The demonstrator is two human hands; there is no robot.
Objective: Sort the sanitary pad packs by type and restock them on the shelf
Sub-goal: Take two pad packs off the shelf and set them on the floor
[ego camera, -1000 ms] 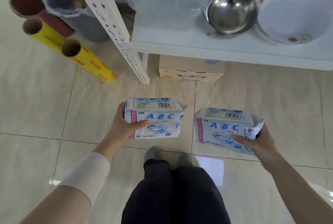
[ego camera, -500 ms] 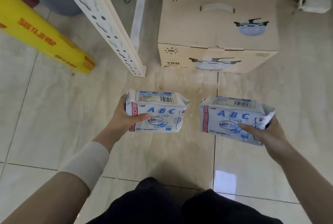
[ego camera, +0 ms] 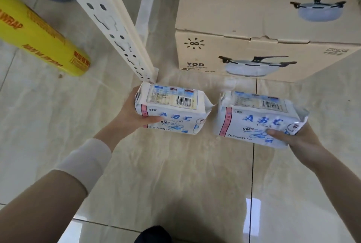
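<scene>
Since the earlier frames the view had dropped lower and closer: the shelf board with its bowls had gone out of sight, and the cardboard box (ego camera: 259, 33) printed with a pot now filled the upper right, while both packs appeared nearer the floor and closer to the box. The left hand (ego camera: 130, 114) gripped the left pack (ego camera: 172, 110) at its left end, thumb across the front face, just as before. The pack sat with its barcode side up, its far left corner just in front of the foot of the white perforated shelf upright (ego camera: 115, 26). The right hand (ego camera: 298, 139) grasped the right pack (ego camera: 259, 117) from its right end, thumb laid over the printed front. Both packs bore the same blue ABC lettering and a pink strip on the left edge. They were held side by side, apart from each other, above the glossy beige tiled floor (ego camera: 175, 174). A yellow wrap roll (ego camera: 39, 33) lay on the floor at the left, well clear of the packs. A white cuff (ego camera: 86, 162) covered the left wrist.
</scene>
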